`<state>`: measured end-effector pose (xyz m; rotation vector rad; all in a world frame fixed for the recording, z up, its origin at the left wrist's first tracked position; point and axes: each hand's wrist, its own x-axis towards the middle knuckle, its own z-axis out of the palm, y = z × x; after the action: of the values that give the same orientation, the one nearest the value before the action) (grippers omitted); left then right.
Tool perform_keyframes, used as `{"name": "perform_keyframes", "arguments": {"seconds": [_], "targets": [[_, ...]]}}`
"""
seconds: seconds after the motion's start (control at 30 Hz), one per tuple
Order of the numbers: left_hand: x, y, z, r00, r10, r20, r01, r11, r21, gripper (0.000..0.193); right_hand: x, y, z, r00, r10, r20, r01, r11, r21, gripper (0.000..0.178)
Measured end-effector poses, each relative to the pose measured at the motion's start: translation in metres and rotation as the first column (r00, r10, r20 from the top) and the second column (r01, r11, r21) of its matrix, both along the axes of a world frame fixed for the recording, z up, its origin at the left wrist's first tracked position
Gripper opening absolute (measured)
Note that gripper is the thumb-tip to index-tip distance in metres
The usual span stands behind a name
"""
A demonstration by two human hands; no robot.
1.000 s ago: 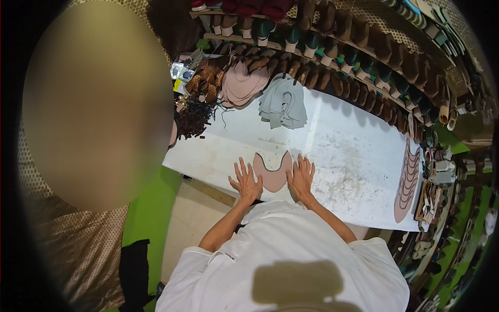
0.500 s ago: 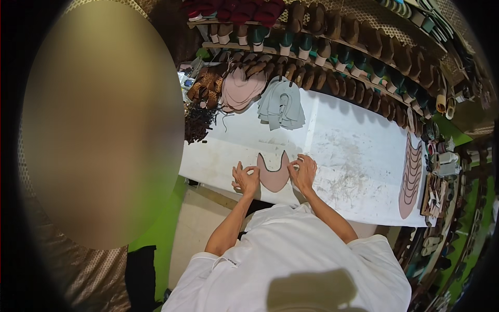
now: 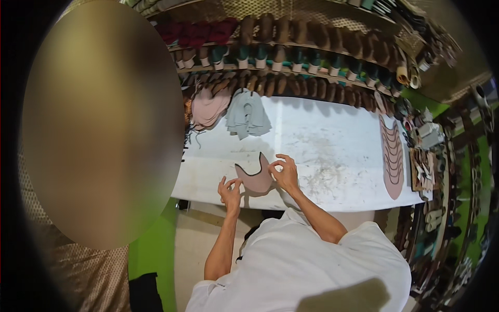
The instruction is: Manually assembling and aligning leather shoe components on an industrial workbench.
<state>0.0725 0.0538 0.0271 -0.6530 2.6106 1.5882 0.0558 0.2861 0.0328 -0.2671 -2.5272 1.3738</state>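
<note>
A pink, U-shaped shoe upper piece (image 3: 257, 182) with a dark edge along its inner curve is held over the near part of the white table (image 3: 332, 182). It tilts, its right side higher than its left. My left hand (image 3: 230, 194) pinches its left side between thumb and forefinger, the other fingers spread. At the right side, my right hand (image 3: 285, 174) pinches the edge in the same way. Toward the table's right end lies an overlapping row of similar pink upper pieces (image 3: 393, 179) with dark edges.
Behind the held piece lie a stack of grey cut pieces (image 3: 248, 114) and a stack of pink pieces (image 3: 209, 107). Racks of shoes (image 3: 312, 86) line the far side. Small items and boxes (image 3: 430, 135) crowd the right end. A large blur hides the left.
The upper piece has gone from lying flat and level to lifted and tilted, with both hands still on its sides. The view has shifted, moving the surroundings leftward.
</note>
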Motion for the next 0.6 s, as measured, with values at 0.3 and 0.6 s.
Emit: {"name": "perform_keyframes", "arguments": {"seconds": [0.3, 0.6], "targets": [[0.086, 0.054, -0.012, 0.999, 0.004, -0.045, 0.001, 0.995, 0.102, 0.033, 0.087, 0.066, 0.011, 1.000, 0.013, -0.021, -0.013, 1.000, 0.002, 0.019], [0.212, 0.158, -0.021, 0.993, -0.112, -0.028, 0.115, 0.985, 0.131, 0.033, 0.224, 0.170, 0.010, 0.996, -0.059, 0.065, 0.058, 0.998, 0.020, 0.025]]}}
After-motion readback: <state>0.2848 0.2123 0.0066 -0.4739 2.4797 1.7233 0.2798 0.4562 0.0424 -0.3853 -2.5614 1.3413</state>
